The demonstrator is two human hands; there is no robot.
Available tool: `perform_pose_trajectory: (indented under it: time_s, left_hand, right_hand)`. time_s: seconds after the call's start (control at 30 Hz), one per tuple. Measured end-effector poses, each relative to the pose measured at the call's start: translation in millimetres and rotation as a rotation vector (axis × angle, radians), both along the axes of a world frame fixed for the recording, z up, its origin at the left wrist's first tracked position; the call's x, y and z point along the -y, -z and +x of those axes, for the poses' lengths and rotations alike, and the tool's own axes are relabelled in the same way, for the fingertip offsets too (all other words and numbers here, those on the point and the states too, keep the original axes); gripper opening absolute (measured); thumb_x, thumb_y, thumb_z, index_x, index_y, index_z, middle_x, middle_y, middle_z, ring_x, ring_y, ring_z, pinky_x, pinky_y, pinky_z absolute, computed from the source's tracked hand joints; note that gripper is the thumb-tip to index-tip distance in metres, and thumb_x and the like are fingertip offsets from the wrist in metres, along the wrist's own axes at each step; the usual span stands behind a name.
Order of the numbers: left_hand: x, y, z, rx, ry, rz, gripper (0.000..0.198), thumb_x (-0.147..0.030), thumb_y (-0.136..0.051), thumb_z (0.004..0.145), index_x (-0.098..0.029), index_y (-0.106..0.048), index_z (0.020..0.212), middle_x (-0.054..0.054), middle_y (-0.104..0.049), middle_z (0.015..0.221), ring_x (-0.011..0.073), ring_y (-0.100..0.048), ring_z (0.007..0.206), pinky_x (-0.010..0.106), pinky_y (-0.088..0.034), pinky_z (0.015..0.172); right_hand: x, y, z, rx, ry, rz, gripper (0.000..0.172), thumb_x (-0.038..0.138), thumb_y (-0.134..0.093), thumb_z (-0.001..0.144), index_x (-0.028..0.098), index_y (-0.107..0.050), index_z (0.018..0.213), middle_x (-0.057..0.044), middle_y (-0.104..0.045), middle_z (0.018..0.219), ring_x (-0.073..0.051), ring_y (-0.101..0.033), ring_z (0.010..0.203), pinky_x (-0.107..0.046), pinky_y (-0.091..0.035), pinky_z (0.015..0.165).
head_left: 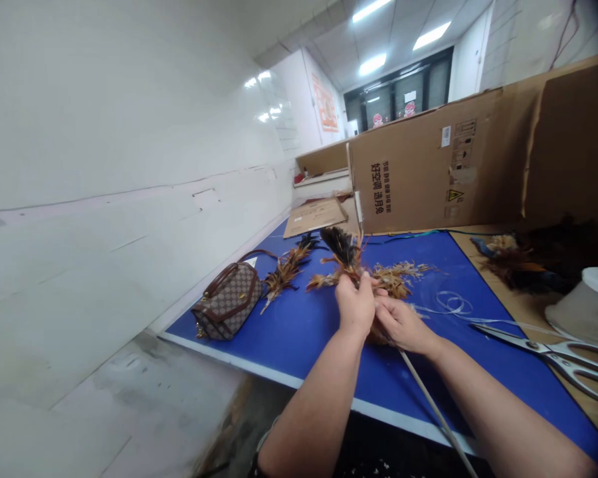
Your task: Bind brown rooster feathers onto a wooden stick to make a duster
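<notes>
My left hand (355, 307) is closed around a bunch of brown and black feathers (345, 255) that stick up and away from it over the blue table (299, 332). My right hand (403, 324) is closed just beside it, gripping the base of the same feather bunch where a thin pale stick (436, 411) runs back toward me. More tan feathers (396, 277) fan out to the right of my hands. A separate feather bundle (285, 271) lies on the table to the left.
A brown checked handbag (228, 301) sits at the table's left corner. Large scissors (563, 355) lie at the right, by a white spool (591, 309) and clear tape strands (453, 305). A big cardboard box (443, 172) stands behind, with a feather pile (523, 262) beside it.
</notes>
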State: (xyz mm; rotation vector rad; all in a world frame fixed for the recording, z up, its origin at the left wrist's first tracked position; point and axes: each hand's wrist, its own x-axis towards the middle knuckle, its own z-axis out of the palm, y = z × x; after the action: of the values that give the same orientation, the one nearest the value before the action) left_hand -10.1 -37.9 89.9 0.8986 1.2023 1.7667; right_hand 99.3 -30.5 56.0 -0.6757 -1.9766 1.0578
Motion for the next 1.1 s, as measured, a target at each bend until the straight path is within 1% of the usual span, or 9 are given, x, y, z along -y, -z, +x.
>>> perform_pose_trajectory:
  time_s: [0.13, 0.23, 0.33, 0.43, 0.5, 0.57, 0.7, 0.9, 1.1]
  left_hand:
    - [-1.2, -6.4, -4.8, 0.069, 0.095, 0.025, 0.050, -0.064, -0.063, 0.087, -0.015, -0.065, 0.097, 0.010, -0.075, 0.079, 0.0216, -0.073, 0.062, 0.032, -0.058, 0.060]
    - [4.7, -12.6, -15.7, 0.153, 0.163, 0.031, 0.069, -0.078, -0.049, 0.087, -0.013, -0.067, 0.102, 0.016, -0.076, 0.090, 0.0252, -0.076, 0.080, 0.033, -0.059, 0.069]
    - [14.4, -9.3, -25.8, 0.186, 0.179, 0.029, 0.079, -0.084, -0.042, 0.085, -0.014, -0.068, 0.110, 0.018, -0.075, 0.107, 0.0251, -0.074, 0.096, 0.030, -0.057, 0.074]
    - [23.8, 4.0, -27.3, 0.155, 0.198, 0.021, 0.066, -0.074, -0.060, 0.084, -0.015, -0.067, 0.114, 0.015, -0.073, 0.113, 0.0226, -0.072, 0.097, 0.028, -0.055, 0.075]
    - [27.6, 14.3, -23.5, 0.092, 0.174, 0.014, 0.054, -0.059, -0.077, 0.078, -0.014, -0.069, 0.107, 0.012, -0.074, 0.105, 0.0198, -0.071, 0.090, 0.026, -0.054, 0.075]
    - [28.6, 22.0, -18.6, 0.022, 0.111, 0.010, 0.043, -0.049, -0.083, 0.075, -0.012, -0.070, 0.093, 0.008, -0.074, 0.090, 0.0164, -0.069, 0.080, 0.024, -0.052, 0.072]
    - [24.6, 26.0, -15.2, -0.084, 0.006, 0.042, 0.033, -0.044, -0.080, 0.078, -0.013, -0.067, 0.082, 0.002, -0.068, 0.073, 0.0124, -0.063, 0.067, 0.023, -0.049, 0.067]
    - [18.3, 23.1, -23.3, -0.187, -0.181, 0.147, 0.024, -0.035, -0.073, 0.084, -0.015, -0.064, 0.094, 0.005, -0.069, 0.083, 0.0145, -0.066, 0.075, 0.025, -0.051, 0.073]
    - [22.5, 17.8, -22.9, -0.268, -0.244, 0.225, 0.017, -0.030, -0.073, 0.083, -0.018, -0.065, 0.093, 0.005, -0.067, 0.083, 0.0148, -0.063, 0.073, 0.027, -0.050, 0.074]
  right_hand:
    - [0.1, 0.3, -0.8, 0.025, 0.026, 0.022, 0.047, 0.054, -0.036, 0.102, 0.022, -0.040, 0.068, 0.003, -0.042, 0.063, -0.012, -0.037, 0.057, -0.028, -0.035, 0.056]
    - [0.4, -1.7, -0.4, 0.027, 0.055, 0.038, 0.047, 0.053, -0.035, 0.103, 0.022, -0.042, 0.069, 0.002, -0.044, 0.063, -0.013, -0.039, 0.058, -0.028, -0.035, 0.057]
    - [0.4, -3.4, -1.0, 0.020, 0.085, 0.055, 0.048, 0.054, -0.037, 0.102, 0.021, -0.044, 0.068, 0.001, -0.046, 0.062, -0.014, -0.041, 0.060, -0.028, -0.036, 0.057]
    - [0.0, -3.2, -2.5, 0.010, 0.113, 0.066, 0.047, 0.054, -0.039, 0.101, 0.022, -0.042, 0.067, 0.002, -0.044, 0.061, -0.014, -0.040, 0.060, -0.028, -0.035, 0.057]
    - [-0.6, -2.4, -3.1, 0.006, 0.131, 0.070, 0.046, 0.054, -0.039, 0.101, 0.022, -0.042, 0.068, 0.002, -0.043, 0.062, -0.014, -0.040, 0.060, -0.028, -0.035, 0.057]
    - [-1.5, -1.3, -3.0, 0.007, 0.143, 0.071, 0.044, 0.054, -0.040, 0.100, 0.022, -0.042, 0.070, 0.002, -0.042, 0.064, -0.013, -0.039, 0.060, -0.028, -0.034, 0.057]
    - [-3.2, 1.2, -1.3, 0.029, 0.163, 0.079, 0.043, 0.053, -0.041, 0.101, 0.022, -0.041, 0.070, 0.004, -0.038, 0.064, -0.013, -0.037, 0.060, -0.028, -0.032, 0.057]
    - [-2.8, 1.8, -2.3, 0.017, 0.169, 0.112, 0.047, 0.056, -0.041, 0.101, 0.023, -0.036, 0.068, 0.004, -0.035, 0.061, -0.013, -0.034, 0.058, -0.028, -0.031, 0.055]
    - [-3.0, 3.0, -3.5, 0.023, 0.190, 0.163, 0.043, 0.048, -0.042, 0.102, 0.023, -0.035, 0.068, 0.004, -0.032, 0.063, -0.013, -0.034, 0.058, -0.029, -0.029, 0.056]
